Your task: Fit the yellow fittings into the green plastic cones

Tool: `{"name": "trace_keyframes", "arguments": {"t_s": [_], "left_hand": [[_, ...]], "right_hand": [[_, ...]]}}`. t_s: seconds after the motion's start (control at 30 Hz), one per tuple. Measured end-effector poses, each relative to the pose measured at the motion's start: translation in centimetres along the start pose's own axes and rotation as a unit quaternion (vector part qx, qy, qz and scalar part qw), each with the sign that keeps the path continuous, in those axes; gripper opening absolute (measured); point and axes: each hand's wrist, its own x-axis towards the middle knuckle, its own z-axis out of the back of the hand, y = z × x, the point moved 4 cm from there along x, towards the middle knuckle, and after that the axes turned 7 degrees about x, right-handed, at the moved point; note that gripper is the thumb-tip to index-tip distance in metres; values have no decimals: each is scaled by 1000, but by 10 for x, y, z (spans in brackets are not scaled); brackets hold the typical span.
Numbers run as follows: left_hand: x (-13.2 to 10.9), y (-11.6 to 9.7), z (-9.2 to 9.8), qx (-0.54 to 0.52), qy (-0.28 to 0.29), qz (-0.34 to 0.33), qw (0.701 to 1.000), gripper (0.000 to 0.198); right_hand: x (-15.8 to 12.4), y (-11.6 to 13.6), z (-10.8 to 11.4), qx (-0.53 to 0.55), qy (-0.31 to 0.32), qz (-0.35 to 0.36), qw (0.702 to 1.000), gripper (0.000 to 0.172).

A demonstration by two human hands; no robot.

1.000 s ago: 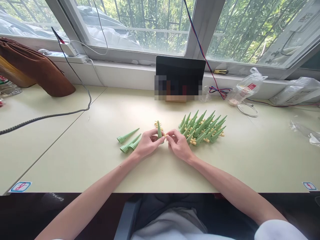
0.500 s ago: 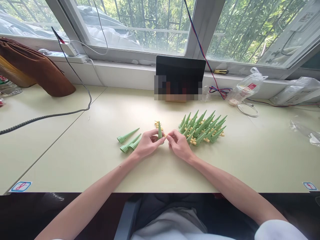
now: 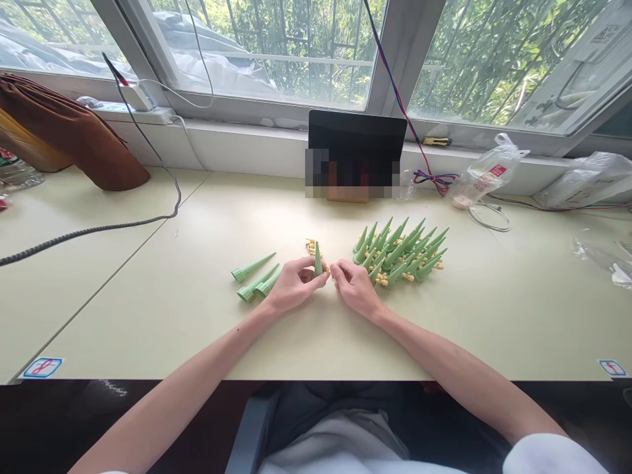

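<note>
A green plastic plant-watering spike stands point up in my left hand, gripped between thumb and fingers. My right hand pinches a small yellow valve against the spike's right side; fingertips hide most of it. Left of my left hand lie a few loose green spikes without yellow parts showing. Just behind my hands is a small heap of yellow valves. To the right stands a dense group of green spikes with yellow valves on them.
A dark tablet leans at the back of the pale table. Bundled red-blue wire, a plastic bag and a white cable lie at the back right. A black cord crosses the left side near a brown bag.
Both hands, with the spike and yellow valve, have shifted very slightly to the right. The spike groups on the table have not moved.
</note>
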Motion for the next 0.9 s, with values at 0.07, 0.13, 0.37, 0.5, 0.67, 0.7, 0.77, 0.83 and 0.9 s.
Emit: {"name": "trace_keyframes", "arguments": {"t_s": [0.07, 0.13, 0.37, 0.5, 0.67, 0.7, 0.77, 0.83, 0.9], "left_hand": [[0, 0, 0, -2, 1, -4, 1000, 25], [0, 0, -1, -6, 1, -8, 1000, 24], [1, -3, -1, -22, 5, -8, 1000, 28], [1, -5, -1, -26, 5, -6, 1000, 27], [2, -3, 1, -25, -12, 11, 1000, 25], [2, -2, 1, -27, -14, 13, 999, 24], [3, -3, 2, -34, -20, 12, 999, 26], [3, -4, 3, -41, -27, 9, 999, 28], [3, -5, 3, -44, -30, 7, 999, 30]], "right_hand": [[0, 1, 0, -8, -2, 7, 1000, 41], [0, 1, 0, -13, -3, 11, 1000, 44], [0, 1, 0, -11, -10, 10, 1000, 50], [0, -1, -1, 14, -9, -6, 1000, 47], [-1, 0, -1, 61, -6, -15, 998, 35], [-1, 1, -1, 74, -5, -13, 997, 32], [-1, 2, -2, 91, 0, -8, 996, 29], [-1, 2, -2, 95, 3, -3, 995, 27], [-1, 1, -2, 96, 4, 4, 995, 25]]}}
